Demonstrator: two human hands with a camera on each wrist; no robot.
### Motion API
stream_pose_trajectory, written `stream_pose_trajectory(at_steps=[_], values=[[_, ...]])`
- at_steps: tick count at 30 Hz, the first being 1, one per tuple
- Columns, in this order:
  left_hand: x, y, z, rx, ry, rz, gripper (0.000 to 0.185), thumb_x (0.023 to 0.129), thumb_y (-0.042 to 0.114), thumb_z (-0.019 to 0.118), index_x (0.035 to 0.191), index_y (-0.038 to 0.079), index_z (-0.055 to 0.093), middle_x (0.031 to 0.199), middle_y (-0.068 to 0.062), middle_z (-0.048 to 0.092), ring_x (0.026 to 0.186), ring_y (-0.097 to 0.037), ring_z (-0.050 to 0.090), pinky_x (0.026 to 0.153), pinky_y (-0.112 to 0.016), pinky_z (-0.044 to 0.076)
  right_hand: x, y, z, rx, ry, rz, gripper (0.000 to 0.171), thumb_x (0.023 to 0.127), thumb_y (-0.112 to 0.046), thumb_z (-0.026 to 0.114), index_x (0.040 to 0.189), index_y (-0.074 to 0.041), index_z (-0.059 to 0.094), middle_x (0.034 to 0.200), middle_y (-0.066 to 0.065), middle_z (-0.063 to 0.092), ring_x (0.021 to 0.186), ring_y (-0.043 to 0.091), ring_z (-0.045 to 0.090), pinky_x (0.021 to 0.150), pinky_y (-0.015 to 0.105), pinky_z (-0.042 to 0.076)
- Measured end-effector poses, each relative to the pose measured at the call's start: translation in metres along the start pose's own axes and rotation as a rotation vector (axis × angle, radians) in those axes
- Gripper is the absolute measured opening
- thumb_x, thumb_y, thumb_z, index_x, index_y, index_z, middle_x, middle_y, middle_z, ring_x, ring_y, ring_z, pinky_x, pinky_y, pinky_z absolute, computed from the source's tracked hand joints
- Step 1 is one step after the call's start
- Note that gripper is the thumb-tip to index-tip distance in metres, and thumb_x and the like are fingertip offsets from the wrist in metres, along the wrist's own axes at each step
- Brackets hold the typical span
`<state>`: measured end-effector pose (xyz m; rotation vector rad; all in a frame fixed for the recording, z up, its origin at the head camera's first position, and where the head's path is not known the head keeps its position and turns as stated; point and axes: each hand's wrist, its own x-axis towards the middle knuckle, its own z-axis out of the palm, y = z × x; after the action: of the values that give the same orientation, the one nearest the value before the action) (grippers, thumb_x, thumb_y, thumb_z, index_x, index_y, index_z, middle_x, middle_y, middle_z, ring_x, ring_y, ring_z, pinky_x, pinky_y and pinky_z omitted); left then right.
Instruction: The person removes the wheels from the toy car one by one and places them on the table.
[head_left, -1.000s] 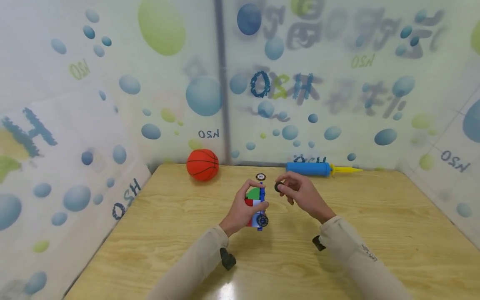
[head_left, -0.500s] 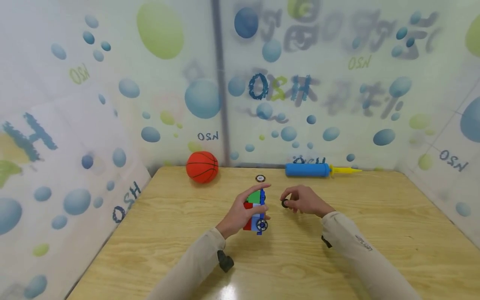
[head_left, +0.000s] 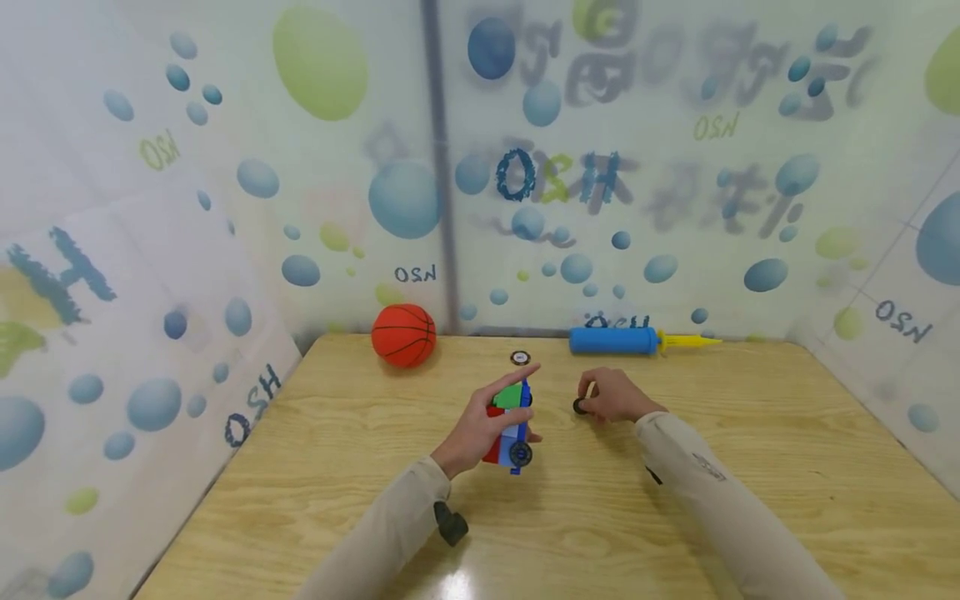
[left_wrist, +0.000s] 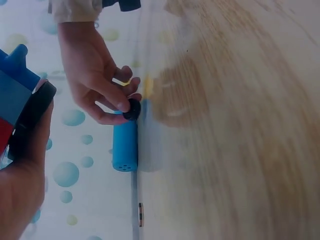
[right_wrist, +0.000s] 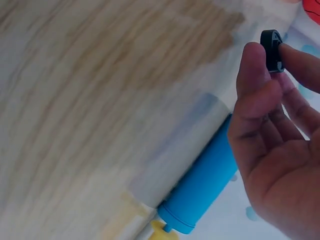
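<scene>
Near the middle of the head view, the left hand point(head_left: 480, 427) holds a block toy point(head_left: 507, 447) of red, green and blue pieces, with the thumb across its near side and the index finger reaching out straight past its upper end. A dark wheel point(head_left: 521, 453) sits at the toy's lower right corner. To the right, well apart from the toy, the right hand point(head_left: 617, 395) pinches a small black ring point(head_left: 580, 406) between thumb and fingertip; in the right wrist view the ring stands on edge at the upper right, and the other fingers are bent, with nothing else in them. I cannot tell whether this hand touches the table point(head_left: 600, 525). The left wrist view shows part of the toy at the left edge and the right hand with the ring at the upper left. Along the back of the table in the head view, a red ball point(head_left: 404, 336) lies left of centre, a round chip point(head_left: 521, 357) with a pale middle lies just beyond the left hand's fingertip, and a blue pump point(head_left: 613, 340) with a yellow nozzle point(head_left: 686, 340) lies right of centre. Behind them stands a pale wall point(head_left: 517, 283) printed with blue and green bubbles. Both arms wear beige sleeves point(head_left: 390, 525).
</scene>
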<state>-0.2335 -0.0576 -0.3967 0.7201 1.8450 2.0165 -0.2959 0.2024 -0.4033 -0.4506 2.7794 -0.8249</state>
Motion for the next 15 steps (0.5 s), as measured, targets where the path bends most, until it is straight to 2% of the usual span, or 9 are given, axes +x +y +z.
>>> stream_pose_trajectory(at_steps=[3,6,8,10,15], values=[[-0.0008,0.0000,-0.0010,-0.023,-0.013,-0.022,0.046,0.108,0.035,0.041,0.154,0.033,0.038,0.098,-0.006,0.050,0.078,-0.016,0.066,0.086,-0.045,0.061,0.0027,0.0032,0.0021,-0.013,0.012,0.005,0.006,0.093,-0.010,0.068,0.095,-0.004,0.068,0.072,0.009,0.072,0.055,0.016,0.064,0.058,0.027,0.051],[-0.0023,-0.0004,-0.0024,-0.045,-0.016,-0.047,0.050,0.108,0.050,0.026,0.156,0.036,0.034,0.098,-0.006,0.051,0.077,-0.016,0.068,0.084,-0.040,0.061,0.0047,0.0060,0.0048,-0.033,0.031,0.013,0.006,0.093,-0.011,0.068,0.094,-0.005,0.070,0.072,0.007,0.071,0.055,0.014,0.063,0.058,0.026,0.050],[-0.0032,-0.0008,-0.0035,-0.063,-0.011,-0.045,0.050,0.108,0.050,0.022,0.156,0.038,0.032,0.099,-0.006,0.051,0.078,-0.016,0.067,0.082,-0.038,0.061,0.0059,0.0070,0.0063,-0.039,0.046,0.018,0.007,0.093,-0.012,0.069,0.094,-0.006,0.071,0.072,0.007,0.071,0.054,0.013,0.061,0.057,0.026,0.048],[-0.0040,-0.0014,-0.0047,-0.079,0.003,-0.027,0.048,0.109,0.045,0.024,0.155,0.039,0.032,0.099,-0.006,0.051,0.076,-0.016,0.067,0.080,-0.037,0.061,0.0067,0.0066,0.0072,-0.051,0.059,0.016,0.008,0.092,-0.013,0.069,0.094,-0.006,0.071,0.072,0.007,0.070,0.054,0.012,0.059,0.057,0.026,0.047],[-0.0049,-0.0006,-0.0079,-0.060,0.042,-0.014,0.047,0.109,0.040,0.032,0.154,0.030,0.039,0.097,-0.004,0.052,0.073,-0.015,0.066,0.079,-0.039,0.062,0.0076,0.0022,0.0065,-0.094,0.088,0.022,0.018,0.093,-0.018,0.068,0.100,-0.002,0.069,0.076,0.009,0.070,0.060,0.015,0.059,0.061,0.029,0.049]])
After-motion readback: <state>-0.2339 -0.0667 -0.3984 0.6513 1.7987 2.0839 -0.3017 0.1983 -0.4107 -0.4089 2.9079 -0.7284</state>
